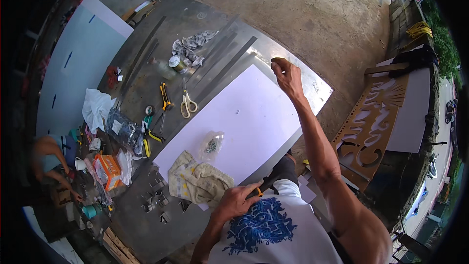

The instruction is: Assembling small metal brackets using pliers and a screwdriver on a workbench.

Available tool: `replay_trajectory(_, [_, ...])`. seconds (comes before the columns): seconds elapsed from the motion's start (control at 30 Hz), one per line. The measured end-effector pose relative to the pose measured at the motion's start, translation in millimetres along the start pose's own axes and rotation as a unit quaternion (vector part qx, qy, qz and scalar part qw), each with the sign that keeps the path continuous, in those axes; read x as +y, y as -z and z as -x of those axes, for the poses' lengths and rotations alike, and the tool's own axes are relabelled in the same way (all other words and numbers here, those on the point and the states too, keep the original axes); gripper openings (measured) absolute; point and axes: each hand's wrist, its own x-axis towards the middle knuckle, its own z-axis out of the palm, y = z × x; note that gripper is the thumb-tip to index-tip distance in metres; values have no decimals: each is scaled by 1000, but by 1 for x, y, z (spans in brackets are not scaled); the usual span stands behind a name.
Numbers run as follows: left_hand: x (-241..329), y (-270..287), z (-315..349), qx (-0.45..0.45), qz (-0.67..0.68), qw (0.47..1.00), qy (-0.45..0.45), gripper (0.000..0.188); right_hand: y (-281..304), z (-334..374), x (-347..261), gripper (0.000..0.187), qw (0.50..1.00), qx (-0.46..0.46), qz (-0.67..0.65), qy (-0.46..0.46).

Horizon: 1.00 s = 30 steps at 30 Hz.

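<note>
My left hand (237, 202) is close to my body, its fingers wrapped round a black-and-orange handled tool (256, 192) whose working end I cannot make out. Stretched out over the far right edge of the sheet, my right hand (288, 78) has its fingers curled together; anything in them is too small to see. Below it lies a large white sheet (244, 112) on the metal table (205, 19). A beige patterned cloth (195, 178) and a clear plastic bag (212, 145) with small dark pieces rest on the sheet's near left part, beside my left hand.
Left of the sheet lie scissors (187, 103), yellow-black pliers (165, 97), a can (178, 63), a grey rag (195, 44) and an orange box (108, 171). Bent metal pieces (157, 200) sit nearby. Another person (49, 154) works at the left. A brown cut-out panel (371, 122) leans at right.
</note>
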Motion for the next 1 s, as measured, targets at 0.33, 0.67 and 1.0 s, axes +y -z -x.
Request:
replay_trajectory(0.33, [-4,-47,-132,63,266,909,314,29,65,-19,204,40,957,59,283,-37])
replay_trajectory(0.67, [32,-62,-201,80,300,857,412,26,85,-22,210,24,978,54,185,-76])
replay_trajectory(1.0, [48,-61,-186,50,326,850,410,23,83,-27,209,23,977,33,197,-77])
